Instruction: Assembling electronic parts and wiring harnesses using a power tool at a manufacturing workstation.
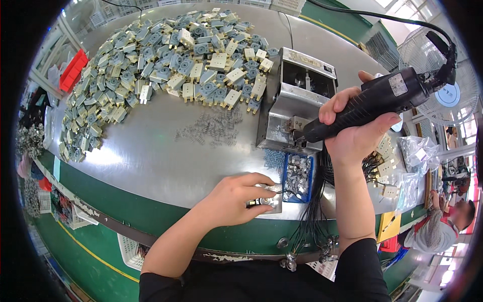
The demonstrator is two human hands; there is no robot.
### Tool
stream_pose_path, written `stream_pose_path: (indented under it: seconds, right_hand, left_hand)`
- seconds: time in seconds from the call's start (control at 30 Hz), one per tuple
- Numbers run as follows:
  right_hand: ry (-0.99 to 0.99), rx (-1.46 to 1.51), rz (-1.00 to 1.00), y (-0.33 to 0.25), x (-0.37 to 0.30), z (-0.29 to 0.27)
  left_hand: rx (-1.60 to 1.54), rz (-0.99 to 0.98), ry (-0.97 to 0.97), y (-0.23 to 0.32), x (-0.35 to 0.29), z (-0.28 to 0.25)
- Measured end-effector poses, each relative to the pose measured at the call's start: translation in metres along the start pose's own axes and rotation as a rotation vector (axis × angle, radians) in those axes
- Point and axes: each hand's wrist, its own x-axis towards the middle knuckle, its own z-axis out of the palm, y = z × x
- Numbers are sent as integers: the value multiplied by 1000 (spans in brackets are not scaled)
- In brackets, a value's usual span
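Observation:
My right hand [352,133] grips a black electric screwdriver [375,100], its tip down at the front of a steel screw-feeder box [297,100]. A black cord runs from the tool's rear up and left. My left hand [236,196] rests on the table's front edge, its fingers closed around a small metal part [266,201] on a little steel plate. Just right of that hand stands a small blue tray [298,176] full of small metal pieces.
A large heap of grey and cream plastic parts [166,60] covers the far left of the round steel table [151,156]. Loose springs [214,128] lie mid-table. Black wires [314,211] hang over the front edge. A fan [448,90] stands at right; another person [443,221] sits at lower right.

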Motion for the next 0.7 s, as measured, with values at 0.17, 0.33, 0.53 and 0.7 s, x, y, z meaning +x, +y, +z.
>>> stream_pose_path:
  seconds: [0.17,0.33,0.53,0.7]
  right_hand:
    - [-36,-39,-3,-3,-5,1]
    - [-69,-64,-19,-3,-11,1]
    - [-193,-27,194,-26,-33,10]
    - [-281,128,339,-47,-74,13]
  left_hand:
    - [-22,-6,3,1,-1,1]
    - [-20,-14,-1,2,-3,3]
    - [-22,-35,14,2,-3,2]
    - [-19,-8,16,-3,-2,1]
